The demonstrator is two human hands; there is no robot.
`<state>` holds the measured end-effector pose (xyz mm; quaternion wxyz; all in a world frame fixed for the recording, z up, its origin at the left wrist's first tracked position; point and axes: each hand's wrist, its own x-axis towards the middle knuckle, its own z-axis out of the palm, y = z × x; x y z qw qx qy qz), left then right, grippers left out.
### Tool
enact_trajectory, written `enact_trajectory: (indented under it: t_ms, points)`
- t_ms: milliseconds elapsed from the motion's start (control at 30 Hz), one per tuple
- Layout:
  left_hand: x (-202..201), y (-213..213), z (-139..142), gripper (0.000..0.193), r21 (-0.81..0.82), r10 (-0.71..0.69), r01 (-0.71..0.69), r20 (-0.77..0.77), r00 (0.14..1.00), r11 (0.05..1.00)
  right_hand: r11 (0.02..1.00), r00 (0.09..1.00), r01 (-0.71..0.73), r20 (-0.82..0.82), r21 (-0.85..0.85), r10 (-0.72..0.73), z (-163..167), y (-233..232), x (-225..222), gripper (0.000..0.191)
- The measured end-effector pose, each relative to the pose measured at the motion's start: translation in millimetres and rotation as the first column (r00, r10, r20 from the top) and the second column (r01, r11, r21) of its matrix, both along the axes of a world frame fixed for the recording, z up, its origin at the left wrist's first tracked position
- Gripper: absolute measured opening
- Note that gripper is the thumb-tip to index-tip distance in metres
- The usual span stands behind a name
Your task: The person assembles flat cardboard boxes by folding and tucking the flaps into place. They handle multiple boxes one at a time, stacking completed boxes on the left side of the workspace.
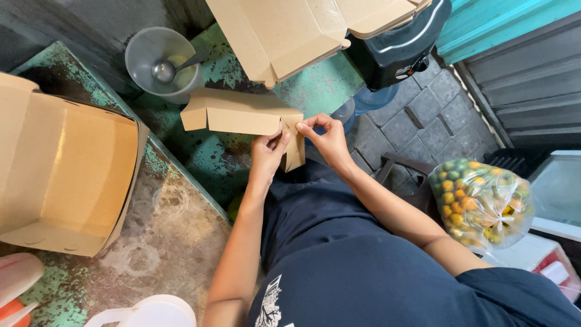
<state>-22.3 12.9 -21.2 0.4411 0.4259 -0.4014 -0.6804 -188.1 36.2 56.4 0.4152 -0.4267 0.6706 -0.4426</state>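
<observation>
Both hands, left hand (266,152) and right hand (327,138), pinch with their fingers one corner flap of the flat cardboard box (242,114); uneven pulling may tear or crease this flap.

Both hands' fingers (284,138) pinching flat cardboard box (242,115), citrus bag (481,203) nearby

At the left of your frame an opened brown cardboard box (63,172) is lying on the worn green-painted table (224,154). In the upper left a clear plastic cup (158,60) is standing with a metal spoon (166,70) resting inside it. At the top centre another folded cardboard box (284,33) is lying open. At the right a clear bag of small green and orange citrus fruits (481,203) is sitting.
</observation>
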Motion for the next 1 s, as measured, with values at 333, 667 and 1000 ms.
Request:
enact_trajectory:
  t_ms: [333,667,1000]
  points:
    - [-5.2,2.3,20.0,0.028,-0.193,-0.003,0.073,0.34,0.941,0.978,0.843,0.849,-0.52,-0.19,-0.136,0.493,22.4,-7.1,-7.8,0.067]
    - [16.0,-20.4,58.3,0.061,0.006,-0.268,0.291,-0.369,0.89,0.957,0.944,0.916,-0.33,0.232,-0.033,0.328,-6.4,-15.7,-16.1,0.042]
    - [59.8,-43.5,72.2,0.069,0.278,-0.145,0.303,-0.472,0.87,0.912,0.932,0.932,-0.304,-0.263,-0.196,0.249,4.0,-10.4,-36.4,0.04]
